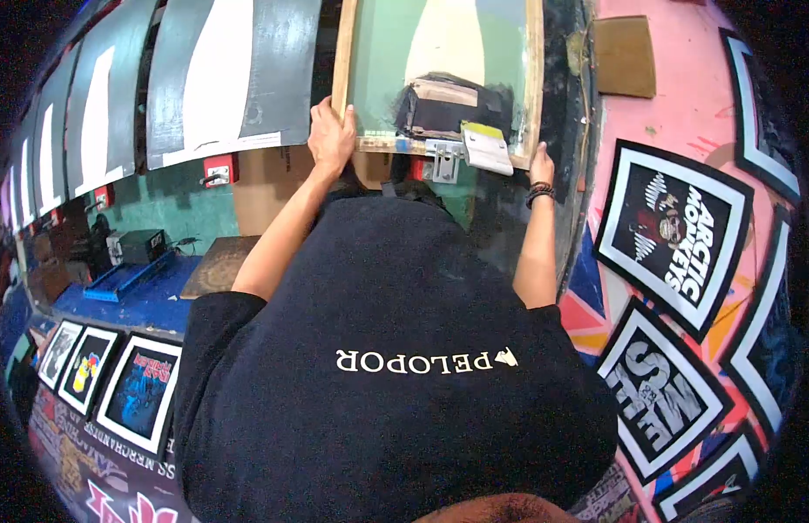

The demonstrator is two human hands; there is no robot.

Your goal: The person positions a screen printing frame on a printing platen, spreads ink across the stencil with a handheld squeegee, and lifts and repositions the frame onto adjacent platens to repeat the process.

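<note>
Nearest is the person's dark shirt [413,288], with both forearms reaching away from it to a wooden frame [534,78]. The frame lies straight ahead, between the hands; its side rails run away from the body and its far end is out of view. The left hand [333,135] grips the left rail, thumb on top, a little farther along than the right hand [541,165], which holds the near right corner; most of its fingers are hidden. A metal bracket [443,161] sits at the middle of the near rail. Just right of it a scraper [487,148] lies across that rail, nearer the right hand, with neither hand touching it. Beyond, dark ink [452,105] covers the near part of the green mesh [378,70], and a pale shape [446,44] stretches farther off. Left of the frame stands a grey board [282,70].
</note>
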